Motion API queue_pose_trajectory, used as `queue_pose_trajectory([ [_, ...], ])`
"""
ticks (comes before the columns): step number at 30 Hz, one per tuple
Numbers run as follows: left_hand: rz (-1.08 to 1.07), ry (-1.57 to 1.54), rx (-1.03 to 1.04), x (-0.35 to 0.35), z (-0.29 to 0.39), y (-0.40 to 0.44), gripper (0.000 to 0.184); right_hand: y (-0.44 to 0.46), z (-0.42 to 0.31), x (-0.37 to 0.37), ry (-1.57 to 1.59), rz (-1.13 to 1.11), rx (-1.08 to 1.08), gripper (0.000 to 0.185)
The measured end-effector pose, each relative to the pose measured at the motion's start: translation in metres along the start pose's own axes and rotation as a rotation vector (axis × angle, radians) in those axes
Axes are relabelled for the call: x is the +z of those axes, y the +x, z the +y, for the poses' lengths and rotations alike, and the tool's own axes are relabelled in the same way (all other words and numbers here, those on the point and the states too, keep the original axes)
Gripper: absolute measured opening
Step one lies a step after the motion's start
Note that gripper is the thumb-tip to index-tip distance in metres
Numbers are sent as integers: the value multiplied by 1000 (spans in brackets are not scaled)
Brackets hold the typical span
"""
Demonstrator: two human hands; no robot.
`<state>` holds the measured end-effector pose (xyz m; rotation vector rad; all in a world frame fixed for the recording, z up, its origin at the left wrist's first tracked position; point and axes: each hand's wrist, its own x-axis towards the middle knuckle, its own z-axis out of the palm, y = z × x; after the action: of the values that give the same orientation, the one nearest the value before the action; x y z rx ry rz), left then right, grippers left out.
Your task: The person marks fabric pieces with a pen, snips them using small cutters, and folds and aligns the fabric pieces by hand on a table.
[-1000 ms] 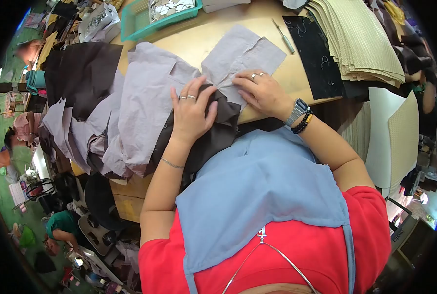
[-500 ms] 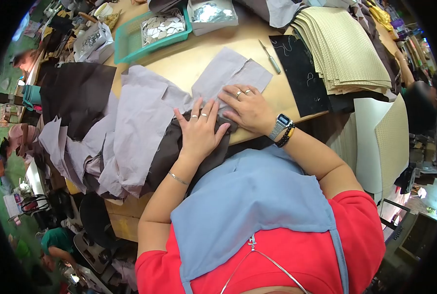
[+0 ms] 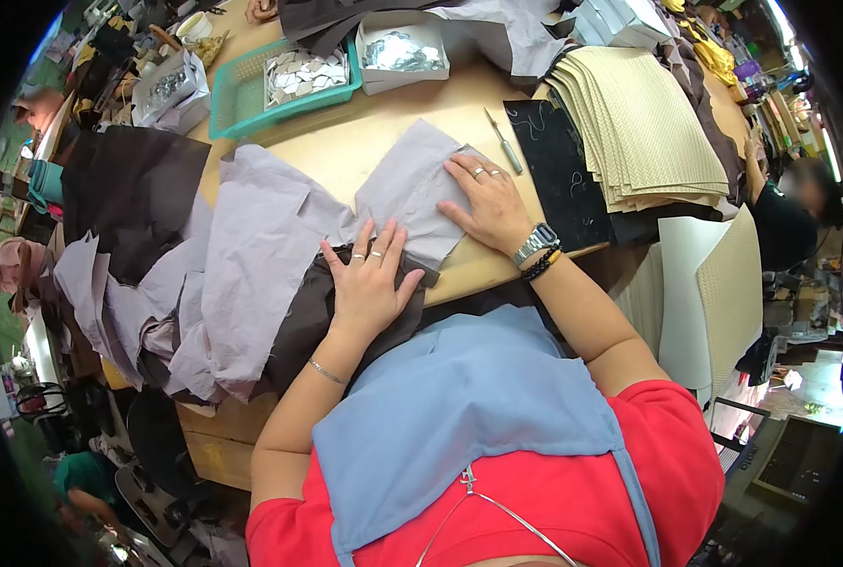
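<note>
My left hand lies with fingers spread on the dark brown cloth, its fingertips reaching the lower edge of a pale grey cloth piece. Flat against that piece's right side rests my right hand, fingers apart. A seam or fold line runs across the piece near the right fingertips. To the left, a larger pale grey cloth spreads over the table and hangs past its front edge. What lies under my palms is hidden.
An awl-like pointed tool lies beyond my right hand, beside black material and stacked cream textured sheets. At the back stand a teal tray and a white box of shiny pieces. Other people are at the sides.
My right hand has slid away from my left along the grey piece's right side. The gap between my hands is wider. The whole view has shifted slightly.
</note>
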<state>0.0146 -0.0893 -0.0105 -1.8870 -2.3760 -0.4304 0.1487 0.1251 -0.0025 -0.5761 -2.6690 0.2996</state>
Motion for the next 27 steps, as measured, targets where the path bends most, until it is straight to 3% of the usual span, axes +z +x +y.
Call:
queue_pose_trajectory([
  [10,17,-31,4,2,-1,0,56,1,10,10,-21,55,82,64],
  [16,-14,-44,-16,0,-1,-1,56,7,1,2,-114,-29,135,67],
  [19,-5,-48,-7,1,0,1,56,3,4,13,-215,47,127,61],
  [22,-6,-34,7,-1,0,1,56,0,7,2,-67,-119,-20,46],
  [27,-3,-18,8,0,-1,0,56,0,5,7,-40,-118,-15,52],
])
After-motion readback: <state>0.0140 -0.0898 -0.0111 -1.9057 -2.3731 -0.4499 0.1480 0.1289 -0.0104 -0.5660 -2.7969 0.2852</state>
